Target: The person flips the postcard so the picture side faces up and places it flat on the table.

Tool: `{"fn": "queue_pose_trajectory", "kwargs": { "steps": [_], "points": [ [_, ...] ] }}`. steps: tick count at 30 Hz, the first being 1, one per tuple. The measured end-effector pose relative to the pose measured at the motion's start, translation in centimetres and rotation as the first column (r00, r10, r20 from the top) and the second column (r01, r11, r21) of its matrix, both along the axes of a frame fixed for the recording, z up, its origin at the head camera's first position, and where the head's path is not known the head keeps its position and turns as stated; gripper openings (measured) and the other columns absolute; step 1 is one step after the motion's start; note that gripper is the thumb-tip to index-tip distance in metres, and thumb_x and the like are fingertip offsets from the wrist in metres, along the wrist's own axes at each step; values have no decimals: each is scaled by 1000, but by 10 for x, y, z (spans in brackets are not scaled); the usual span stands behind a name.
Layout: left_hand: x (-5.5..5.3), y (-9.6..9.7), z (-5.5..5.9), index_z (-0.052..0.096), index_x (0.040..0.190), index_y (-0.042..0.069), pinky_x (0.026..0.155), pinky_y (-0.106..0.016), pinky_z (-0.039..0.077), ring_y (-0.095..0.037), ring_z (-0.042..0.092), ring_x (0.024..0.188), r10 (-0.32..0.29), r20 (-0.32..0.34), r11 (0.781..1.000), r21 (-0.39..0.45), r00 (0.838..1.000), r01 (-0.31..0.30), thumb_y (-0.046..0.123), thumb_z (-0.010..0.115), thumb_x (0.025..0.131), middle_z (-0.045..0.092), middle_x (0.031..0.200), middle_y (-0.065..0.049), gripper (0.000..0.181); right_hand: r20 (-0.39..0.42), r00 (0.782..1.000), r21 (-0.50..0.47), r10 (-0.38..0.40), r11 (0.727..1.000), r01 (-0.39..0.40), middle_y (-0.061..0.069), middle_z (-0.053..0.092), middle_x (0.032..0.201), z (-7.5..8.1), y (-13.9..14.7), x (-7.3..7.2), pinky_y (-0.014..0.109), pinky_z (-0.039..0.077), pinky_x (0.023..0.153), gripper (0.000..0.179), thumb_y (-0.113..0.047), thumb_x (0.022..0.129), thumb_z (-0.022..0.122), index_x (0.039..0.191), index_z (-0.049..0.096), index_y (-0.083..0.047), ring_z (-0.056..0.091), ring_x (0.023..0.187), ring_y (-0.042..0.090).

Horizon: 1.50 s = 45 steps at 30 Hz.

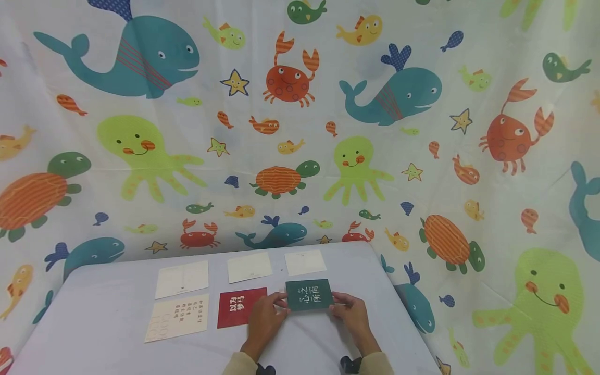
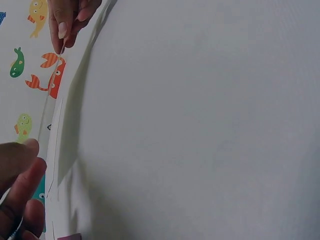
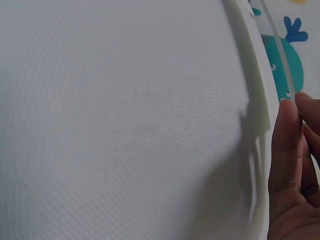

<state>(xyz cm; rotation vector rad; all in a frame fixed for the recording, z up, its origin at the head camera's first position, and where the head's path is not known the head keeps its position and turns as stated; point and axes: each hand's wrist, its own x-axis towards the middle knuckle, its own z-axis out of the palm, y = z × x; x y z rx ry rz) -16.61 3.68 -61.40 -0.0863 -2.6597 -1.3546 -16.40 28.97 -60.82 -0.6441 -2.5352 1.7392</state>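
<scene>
A dark green card (image 1: 309, 295) with white Chinese characters is pinched at both short sides. My left hand (image 1: 266, 319) grips its left edge and my right hand (image 1: 352, 314) its right edge, thumbs nearer to me. Both wrist views show the card edge-on, as a thin strip raised off the tabletop. Just left of it, partly behind my left hand, a red card (image 1: 234, 311) with white characters lies flat. In the left wrist view the thumb and fingers (image 2: 27, 172) meet at the strip's near end.
The table wears a white cloth (image 1: 103, 317). Along the back lie three blank-looking white cards (image 1: 182, 279), and a cream card (image 1: 175, 319) with brown writing sits at left. Behind the table hangs a curtain (image 1: 300, 125) printed with sea animals.
</scene>
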Motion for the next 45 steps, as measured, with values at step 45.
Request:
{"fn": "queue_pose_trajectory", "kwargs": {
  "steps": [45],
  "points": [
    [-8, -2, -3, 80, 106, 20, 75, -35, 54, -16, 69, 88, 33, -4, 999, -36, 999, -33, 18, 87, 87, 79, 87, 5, 21, -93, 995, 147, -22, 989, 35, 3, 76, 98, -3, -6, 1, 27, 61, 68, 28, -14, 88, 83, 115, 78, -10, 71, 83, 14]
  ]
}}
